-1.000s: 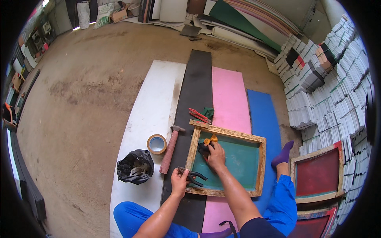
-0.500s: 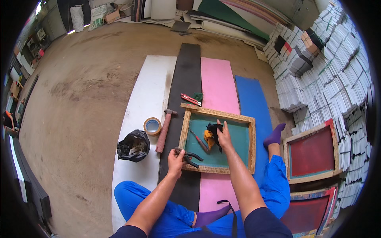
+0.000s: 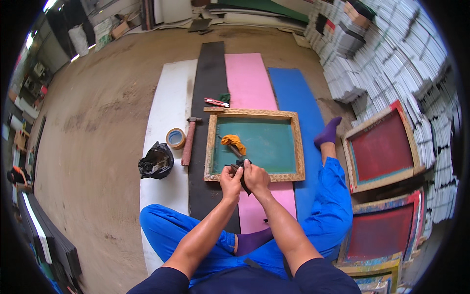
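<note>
Black cloth (image 3: 245, 185) has moved toward the left hand (image 3: 230, 183).

Wooden frame (image 3: 296, 147), glossy plastic bag (image 3: 155, 173)

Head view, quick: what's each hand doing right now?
Left hand: closed, pinching a dark item, mostly hidden.
Right hand: closed, holding black cloth.

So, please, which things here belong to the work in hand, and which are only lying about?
Seemingly in use:
black cloth in the right hand
dark thing, mostly hidden, in the left hand
wooden frame close by
orange cloth inside it

Just lying about:
hammer
tape roll
black bag
red-handled tool
red panels
</note>
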Available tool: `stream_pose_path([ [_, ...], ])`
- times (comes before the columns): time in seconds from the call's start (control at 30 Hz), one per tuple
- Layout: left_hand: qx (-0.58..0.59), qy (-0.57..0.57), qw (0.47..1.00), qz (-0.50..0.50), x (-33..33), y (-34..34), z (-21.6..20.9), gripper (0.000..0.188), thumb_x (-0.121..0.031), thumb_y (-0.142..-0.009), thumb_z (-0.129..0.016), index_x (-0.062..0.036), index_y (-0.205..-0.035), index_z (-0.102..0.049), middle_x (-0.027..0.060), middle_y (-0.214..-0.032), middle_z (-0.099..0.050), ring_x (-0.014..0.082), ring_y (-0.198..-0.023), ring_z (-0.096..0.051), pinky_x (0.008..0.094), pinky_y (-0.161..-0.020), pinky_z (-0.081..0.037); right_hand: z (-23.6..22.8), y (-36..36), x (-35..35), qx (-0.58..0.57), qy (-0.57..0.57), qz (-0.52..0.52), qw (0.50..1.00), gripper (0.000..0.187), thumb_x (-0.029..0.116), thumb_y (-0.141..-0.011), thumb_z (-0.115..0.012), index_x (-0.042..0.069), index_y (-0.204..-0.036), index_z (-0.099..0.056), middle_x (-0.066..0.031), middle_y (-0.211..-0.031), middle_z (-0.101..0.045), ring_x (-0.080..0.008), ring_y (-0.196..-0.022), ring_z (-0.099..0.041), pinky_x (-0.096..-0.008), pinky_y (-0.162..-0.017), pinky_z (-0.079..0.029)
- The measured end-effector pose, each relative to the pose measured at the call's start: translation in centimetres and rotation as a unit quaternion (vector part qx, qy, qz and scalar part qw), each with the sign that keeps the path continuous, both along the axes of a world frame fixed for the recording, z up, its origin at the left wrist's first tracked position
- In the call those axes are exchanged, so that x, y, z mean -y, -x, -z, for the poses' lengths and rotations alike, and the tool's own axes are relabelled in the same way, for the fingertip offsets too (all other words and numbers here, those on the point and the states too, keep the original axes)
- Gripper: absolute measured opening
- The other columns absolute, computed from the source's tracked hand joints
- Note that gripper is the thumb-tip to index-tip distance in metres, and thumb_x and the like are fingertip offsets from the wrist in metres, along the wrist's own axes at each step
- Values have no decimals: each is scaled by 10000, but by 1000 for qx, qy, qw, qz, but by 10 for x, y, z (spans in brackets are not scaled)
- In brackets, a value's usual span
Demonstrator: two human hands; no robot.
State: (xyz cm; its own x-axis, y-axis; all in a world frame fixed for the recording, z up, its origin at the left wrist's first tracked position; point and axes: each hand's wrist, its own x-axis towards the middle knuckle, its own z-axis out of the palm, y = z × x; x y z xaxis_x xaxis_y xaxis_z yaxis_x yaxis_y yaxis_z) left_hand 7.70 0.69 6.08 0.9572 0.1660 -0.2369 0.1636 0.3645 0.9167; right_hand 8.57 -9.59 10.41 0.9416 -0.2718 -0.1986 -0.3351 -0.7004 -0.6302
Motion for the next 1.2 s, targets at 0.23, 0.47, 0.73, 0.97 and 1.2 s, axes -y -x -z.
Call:
stream_pose_path([
  [0.23,76,-54,994,55,38,34,-13,135,-66,-958,-715,-24,-944,-588,-8,-830,-658,52,-752,-602,234,-683,-489,55,29,56,178,-201,92,959,548,521,-1039,-426,55,-1118,-702,-269,-986,-713,-480,-997,-664,-540,-843,-506],
  [0.47,109,-28,992,54,59,61,-4,113,-108,-1019,-627,-29,-1058,-556,46,-958,-659,106,-857,-629,276,-772,-511,27,81,65,69,-197,42,977,515,471,-1056,-446,50,-1020,-739,-245,-937,-719,-456,-946,-688,-484,-804,-530],
  [0.73,129,-248,960,-9,64,68,-2,226,-257,-1093,-459,-49,-1002,-464,54,-829,-544,185,-780,-531,371,-763,-457,25,97,40,185,-245,29,951,457,357,-1085,-438,-4,-1069,-717,-266,-882,-706,-388,-813,-717,-443,-713,-527],
  [0.97,144,-201,969,-23,57,63,2,233,-275,-1104,-462,-70,-994,-472,14,-784,-537,107,-725,-509,299,-706,-450,21,104,40,154,-236,3,959,426,360,-1078,-464,-9,-938,-623,-292,-807,-650,-493,-770,-651,-509,-624,-483],
  [1.2,99,-145,983,-44,66,66,-1,214,-255,-1094,-484,-63,-998,-489,24,-755,-554,109,-695,-551,296,-657,-473,24,122,47,181,-219,-32,958,249,226,-1052,-532,0,-1130,-602,-280,-917,-674,-453,-876,-685,-452,-697,-528],
])
